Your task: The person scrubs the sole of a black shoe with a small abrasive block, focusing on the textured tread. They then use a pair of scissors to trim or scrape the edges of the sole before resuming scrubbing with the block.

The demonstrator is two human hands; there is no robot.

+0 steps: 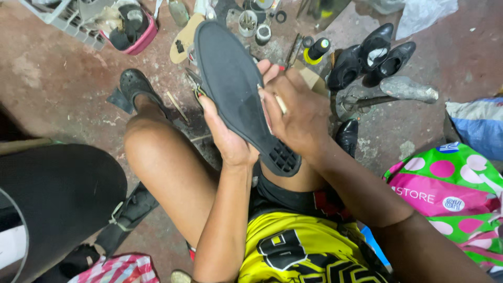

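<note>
While the pink basket [140,32] sits far off on the floor [47,78] at the top left, the left hand [228,137] holds up a long black shoe sole [236,89] from below, its grip closed around the sole's edge. Just right of it, the right hand [298,112] lies on the sole with its grip pinched on a thin pale stick [281,103]. Farther right, black shoes [369,57] stand by a bright dotted bag [450,194].

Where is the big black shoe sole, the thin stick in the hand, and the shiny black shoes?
black shoe sole [230,84], head view, middle of its flat face
thin stick [281,104], head view, pale shaft between right-hand fingers
shiny black shoes [375,48], head view, upper of one shoe
</note>
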